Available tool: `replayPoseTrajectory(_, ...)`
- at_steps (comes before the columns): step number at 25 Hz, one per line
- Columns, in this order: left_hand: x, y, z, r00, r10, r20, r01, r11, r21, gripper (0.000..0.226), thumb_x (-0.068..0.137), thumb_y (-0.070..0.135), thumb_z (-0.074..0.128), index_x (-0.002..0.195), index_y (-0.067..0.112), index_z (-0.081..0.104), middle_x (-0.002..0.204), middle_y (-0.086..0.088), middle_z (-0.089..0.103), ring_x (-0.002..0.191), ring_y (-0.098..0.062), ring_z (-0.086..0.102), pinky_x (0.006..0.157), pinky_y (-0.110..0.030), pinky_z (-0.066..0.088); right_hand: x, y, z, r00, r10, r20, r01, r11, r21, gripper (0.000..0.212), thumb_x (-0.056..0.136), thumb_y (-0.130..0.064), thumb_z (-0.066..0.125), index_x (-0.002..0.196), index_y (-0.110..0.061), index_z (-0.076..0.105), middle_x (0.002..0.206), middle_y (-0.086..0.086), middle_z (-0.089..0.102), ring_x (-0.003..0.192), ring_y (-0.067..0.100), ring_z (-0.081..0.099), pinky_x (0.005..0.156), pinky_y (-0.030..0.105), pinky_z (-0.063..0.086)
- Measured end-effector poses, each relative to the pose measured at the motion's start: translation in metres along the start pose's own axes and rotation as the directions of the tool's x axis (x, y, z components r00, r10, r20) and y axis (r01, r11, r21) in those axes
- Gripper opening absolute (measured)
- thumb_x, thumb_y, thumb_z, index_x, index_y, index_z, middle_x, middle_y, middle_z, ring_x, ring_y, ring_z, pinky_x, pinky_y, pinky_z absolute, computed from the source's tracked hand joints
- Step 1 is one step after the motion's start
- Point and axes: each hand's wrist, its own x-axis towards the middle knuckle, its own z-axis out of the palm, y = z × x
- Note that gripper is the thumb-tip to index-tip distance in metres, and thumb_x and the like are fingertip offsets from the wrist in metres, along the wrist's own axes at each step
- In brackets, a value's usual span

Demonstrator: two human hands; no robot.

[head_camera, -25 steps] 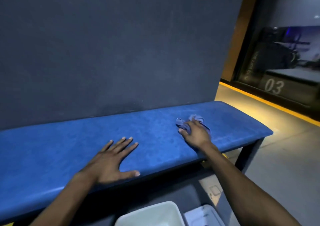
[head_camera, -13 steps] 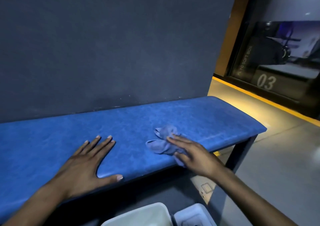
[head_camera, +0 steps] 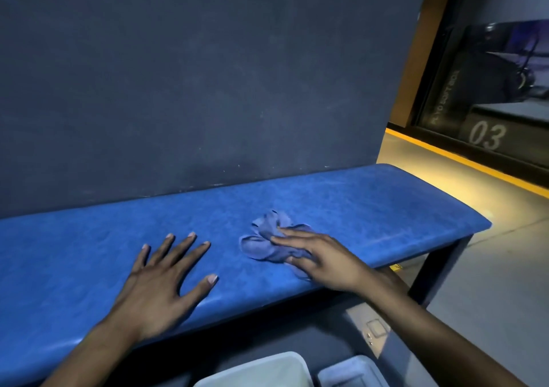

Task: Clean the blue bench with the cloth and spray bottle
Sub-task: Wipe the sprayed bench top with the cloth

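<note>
The blue padded bench (head_camera: 89, 247) runs across the view against a dark wall. A crumpled blue-grey cloth (head_camera: 263, 239) lies on its seat, right of centre. My right hand (head_camera: 320, 257) presses flat on the cloth's right half, fingers stretched leftward over it. My left hand (head_camera: 166, 279) rests palm down on the bare seat to the left of the cloth, fingers spread, holding nothing. No spray bottle is in view.
A dark blue-grey wall (head_camera: 193, 74) backs the bench. Two pale plastic containers (head_camera: 258, 371) sit on the floor below the front edge. The bench's dark leg (head_camera: 433, 271) stands at the right, with grey floor, a yellow strip (head_camera: 463, 161) and a glass door marked 03 beyond.
My right hand has dragged the cloth leftward along the seat from near the right end toward the centre. The left hand stays flat on the seat.
</note>
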Motion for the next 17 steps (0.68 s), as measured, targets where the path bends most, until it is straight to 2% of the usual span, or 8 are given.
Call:
replayPoseTrajectory(3,0.0,0.002,0.004,0.998,-0.062,-0.004,0.062,0.998,0.005,0.08,0.076,0.091,0.004,0.15,0.059,0.005,0.164,0.023,-0.001,0.155,-0.014,-0.006,0.124,-0.049,-0.002,-0.013,0.061,-0.032,0.974,0.178,-0.144,-0.185,0.982,-0.038,0.044,0.094,-0.022,0.061,0.137,-0.03,0.058,0.147,-0.007,0.054,0.14,0.006,0.044,0.114,0.027,0.037)
replayPoseTrajectory(5,0.0,0.002,0.007,0.998,-0.065,-0.004,0.065,0.998,0.009,0.08,0.076,0.091,0.004,0.15,0.06,0.002,0.164,0.023,-0.002,0.155,-0.014,-0.007,0.124,-0.05,-0.003,0.024,0.096,-0.045,0.905,0.354,-0.236,-0.387,0.916,-0.109,0.044,0.095,-0.025,0.058,0.139,-0.032,0.055,0.148,-0.002,0.053,0.138,0.022,0.048,0.108,0.035,0.041)
replayPoseTrajectory(7,0.001,0.0,0.007,0.998,-0.067,-0.006,0.067,0.998,0.016,0.078,0.077,0.09,0.003,0.149,0.06,0.001,0.165,0.024,-0.002,0.155,-0.013,-0.008,0.124,-0.05,-0.002,0.073,0.1,-0.036,0.862,0.437,-0.257,-0.47,0.878,-0.085,0.041,0.096,-0.028,0.058,0.137,-0.027,0.056,0.145,0.004,0.056,0.134,0.029,0.051,0.105,0.036,0.041)
replayPoseTrajectory(8,0.001,0.0,0.007,0.998,-0.062,-0.005,0.062,0.998,0.018,0.077,0.078,0.09,0.004,0.149,0.06,0.001,0.165,0.024,-0.001,0.154,-0.013,-0.008,0.124,-0.05,-0.002,0.092,0.091,-0.026,0.868,0.43,-0.249,-0.454,0.89,-0.045,0.038,0.096,-0.026,0.059,0.134,-0.024,0.059,0.142,0.005,0.059,0.131,0.028,0.053,0.105,0.034,0.041)
replayPoseTrajectory(10,0.001,-0.002,0.007,0.999,-0.052,-0.012,0.052,0.999,0.012,0.077,0.078,0.09,0.004,0.149,0.061,0.001,0.165,0.024,-0.001,0.154,-0.012,-0.007,0.124,-0.049,-0.002,0.098,0.052,-0.001,0.956,0.25,-0.151,-0.253,0.968,-0.001,0.036,0.093,-0.02,0.062,0.129,-0.024,0.064,0.14,0.001,0.061,0.131,0.019,0.054,0.108,0.027,0.039)
replayPoseTrajectory(13,0.001,-0.003,0.006,0.999,-0.041,-0.013,0.042,0.998,0.036,0.078,0.077,0.09,0.002,0.149,0.061,0.002,0.164,0.025,-0.001,0.154,-0.011,-0.005,0.124,-0.047,-0.001,0.039,0.019,0.003,1.0,0.015,-0.013,-0.014,1.0,0.024,0.042,0.094,-0.02,0.063,0.134,-0.031,0.059,0.144,-0.011,0.055,0.137,-0.001,0.043,0.113,0.014,0.031)
replayPoseTrajectory(15,0.001,-0.002,0.006,0.999,-0.036,-0.014,0.037,0.999,0.03,0.078,0.076,0.09,0.001,0.148,0.062,0.001,0.164,0.026,-0.003,0.154,-0.011,-0.006,0.124,-0.047,-0.002,0.008,0.045,-0.02,0.998,0.036,-0.045,-0.036,0.999,0.012,0.043,0.094,-0.023,0.063,0.136,-0.031,0.058,0.146,-0.01,0.054,0.139,-0.001,0.041,0.115,0.018,0.033)
replayPoseTrajectory(17,0.001,-0.001,0.007,0.999,-0.039,-0.011,0.039,0.999,0.03,0.078,0.076,0.09,0.0,0.149,0.061,0.0,0.163,0.026,-0.005,0.154,-0.011,-0.007,0.124,-0.047,-0.003,0.005,0.093,-0.044,0.971,0.204,-0.128,-0.212,0.976,-0.053,0.043,0.094,-0.025,0.063,0.137,-0.029,0.058,0.147,-0.003,0.054,0.14,0.009,0.044,0.114,0.029,0.037)
